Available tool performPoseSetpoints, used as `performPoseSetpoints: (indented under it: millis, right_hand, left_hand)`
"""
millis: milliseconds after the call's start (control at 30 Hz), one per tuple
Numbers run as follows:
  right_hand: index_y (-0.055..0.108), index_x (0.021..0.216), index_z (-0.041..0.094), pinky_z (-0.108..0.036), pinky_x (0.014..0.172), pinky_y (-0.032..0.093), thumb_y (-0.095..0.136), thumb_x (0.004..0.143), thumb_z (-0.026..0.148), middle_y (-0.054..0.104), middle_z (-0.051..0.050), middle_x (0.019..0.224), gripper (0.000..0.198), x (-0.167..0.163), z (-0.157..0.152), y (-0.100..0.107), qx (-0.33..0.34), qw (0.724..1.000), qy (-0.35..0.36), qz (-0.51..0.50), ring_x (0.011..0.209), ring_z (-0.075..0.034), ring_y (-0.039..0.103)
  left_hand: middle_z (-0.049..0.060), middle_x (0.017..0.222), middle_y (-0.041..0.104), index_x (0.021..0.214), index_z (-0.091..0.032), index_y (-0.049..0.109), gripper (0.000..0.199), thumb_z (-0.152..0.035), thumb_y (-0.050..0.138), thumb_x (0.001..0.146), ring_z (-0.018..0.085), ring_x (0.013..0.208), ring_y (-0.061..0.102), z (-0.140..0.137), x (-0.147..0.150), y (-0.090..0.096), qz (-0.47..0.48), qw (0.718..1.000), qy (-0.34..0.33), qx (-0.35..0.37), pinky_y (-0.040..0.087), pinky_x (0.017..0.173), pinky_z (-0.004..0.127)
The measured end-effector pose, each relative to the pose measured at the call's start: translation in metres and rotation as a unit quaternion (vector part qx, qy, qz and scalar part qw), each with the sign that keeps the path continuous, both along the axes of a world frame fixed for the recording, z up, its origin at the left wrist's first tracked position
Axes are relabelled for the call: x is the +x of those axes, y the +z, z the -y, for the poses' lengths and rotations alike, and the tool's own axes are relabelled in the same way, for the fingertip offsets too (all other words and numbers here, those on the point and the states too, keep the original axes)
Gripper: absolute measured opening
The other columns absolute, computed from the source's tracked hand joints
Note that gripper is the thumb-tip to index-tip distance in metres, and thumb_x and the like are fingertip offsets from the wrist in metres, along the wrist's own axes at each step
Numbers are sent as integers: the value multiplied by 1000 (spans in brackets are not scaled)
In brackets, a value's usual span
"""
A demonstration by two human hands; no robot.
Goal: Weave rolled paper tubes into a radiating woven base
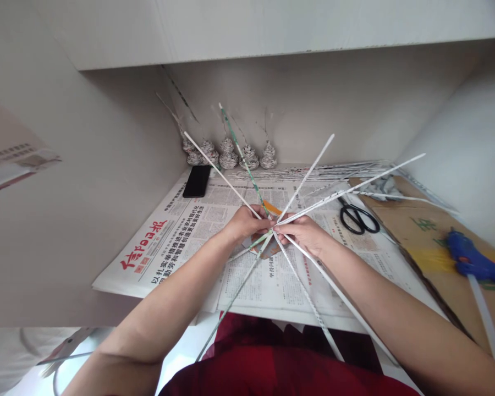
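Observation:
Several thin rolled-paper sticks (313, 204), white and green-tinted, cross at one centre and fan out in all directions. My left hand (249, 221) pinches them at the left of that crossing, thumb on top. On the right side of the crossing, my right hand (299, 231) grips the sticks with its fingers curled. Both hands nearly touch each other just above the newspaper (239, 289). A small greyish piece and an orange one lie partly hidden beneath the hands; I cannot make out what they are.
Several gourd-shaped woven paper pieces (227, 154) stand along the back wall. A black phone (196, 181) lies at the back left. Black-handled scissors (358, 218), a blue glue gun (474, 258) on cardboard (429, 242) and a pile of paper sticks (346, 170) are rightward. A shelf hangs overhead.

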State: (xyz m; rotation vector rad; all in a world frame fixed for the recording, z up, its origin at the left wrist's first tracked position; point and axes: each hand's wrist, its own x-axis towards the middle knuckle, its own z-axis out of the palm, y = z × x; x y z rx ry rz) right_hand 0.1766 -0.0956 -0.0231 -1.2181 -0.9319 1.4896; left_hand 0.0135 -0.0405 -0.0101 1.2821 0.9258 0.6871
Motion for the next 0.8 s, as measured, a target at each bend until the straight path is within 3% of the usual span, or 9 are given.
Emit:
performPoseSetpoints:
  millis: [267, 567, 800]
  right_hand:
    - [70, 76, 10, -19, 48, 52, 85, 57, 25, 66, -3, 60, 28, 0, 0, -4, -10, 1000, -6, 9, 51, -10, 60]
    - [72, 75, 10, -18, 50, 55, 84, 58, 21, 68, -5, 62, 23, 0, 2, 2, -29, 1000, -3, -2, 53, -12, 63]
    - [73, 79, 10, -18, 48, 56, 84, 62, 29, 70, -8, 70, 28, 4, 4, 9, -62, 998, 18, -13, 54, -12, 64]
  left_hand:
    - [0, 57, 62, 65, -12, 56, 33, -26, 84, 56, 9, 48, 58, 3, -3, 8, 14, 1000, 1, -22, 41, 44, 17]
    - [-2, 53, 59, 62, -12, 54, 30, -21, 82, 55, 7, 47, 55, 4, -2, 6, 43, 999, 4, -16, 43, 50, 19]
    - [-3, 52, 57, 64, -13, 56, 30, -25, 82, 56, 7, 46, 54, 3, -2, 5, 45, 999, 2, -7, 44, 50, 20]
